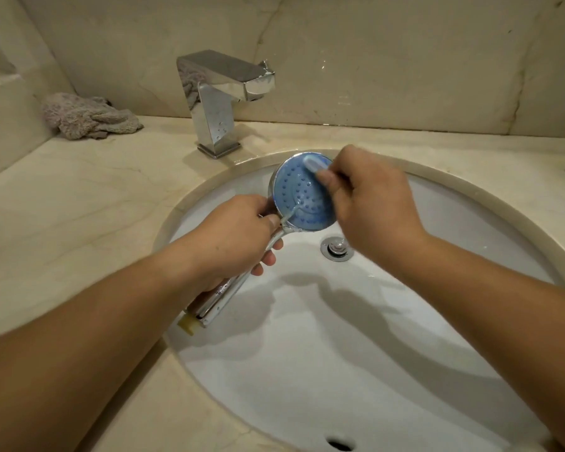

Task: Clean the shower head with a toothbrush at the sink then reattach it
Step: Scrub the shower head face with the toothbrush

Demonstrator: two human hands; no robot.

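We find the shower head (302,195) held over the white sink (356,370), its blue nozzle face turned up toward us. The left hand (232,238) is closed around the chrome handle just below the head, fingers wrapped under it; the handle's threaded end points down toward the sink's near-left rim. The right hand (369,199) is closed on the toothbrush (313,164), whose pale head lies against the far edge of the blue face; its handle is hidden in the fist. The drain (336,248) sits below the right wrist. The chrome faucet (219,93) stands behind on the counter (79,197), a crumpled cloth (85,116) to its left.
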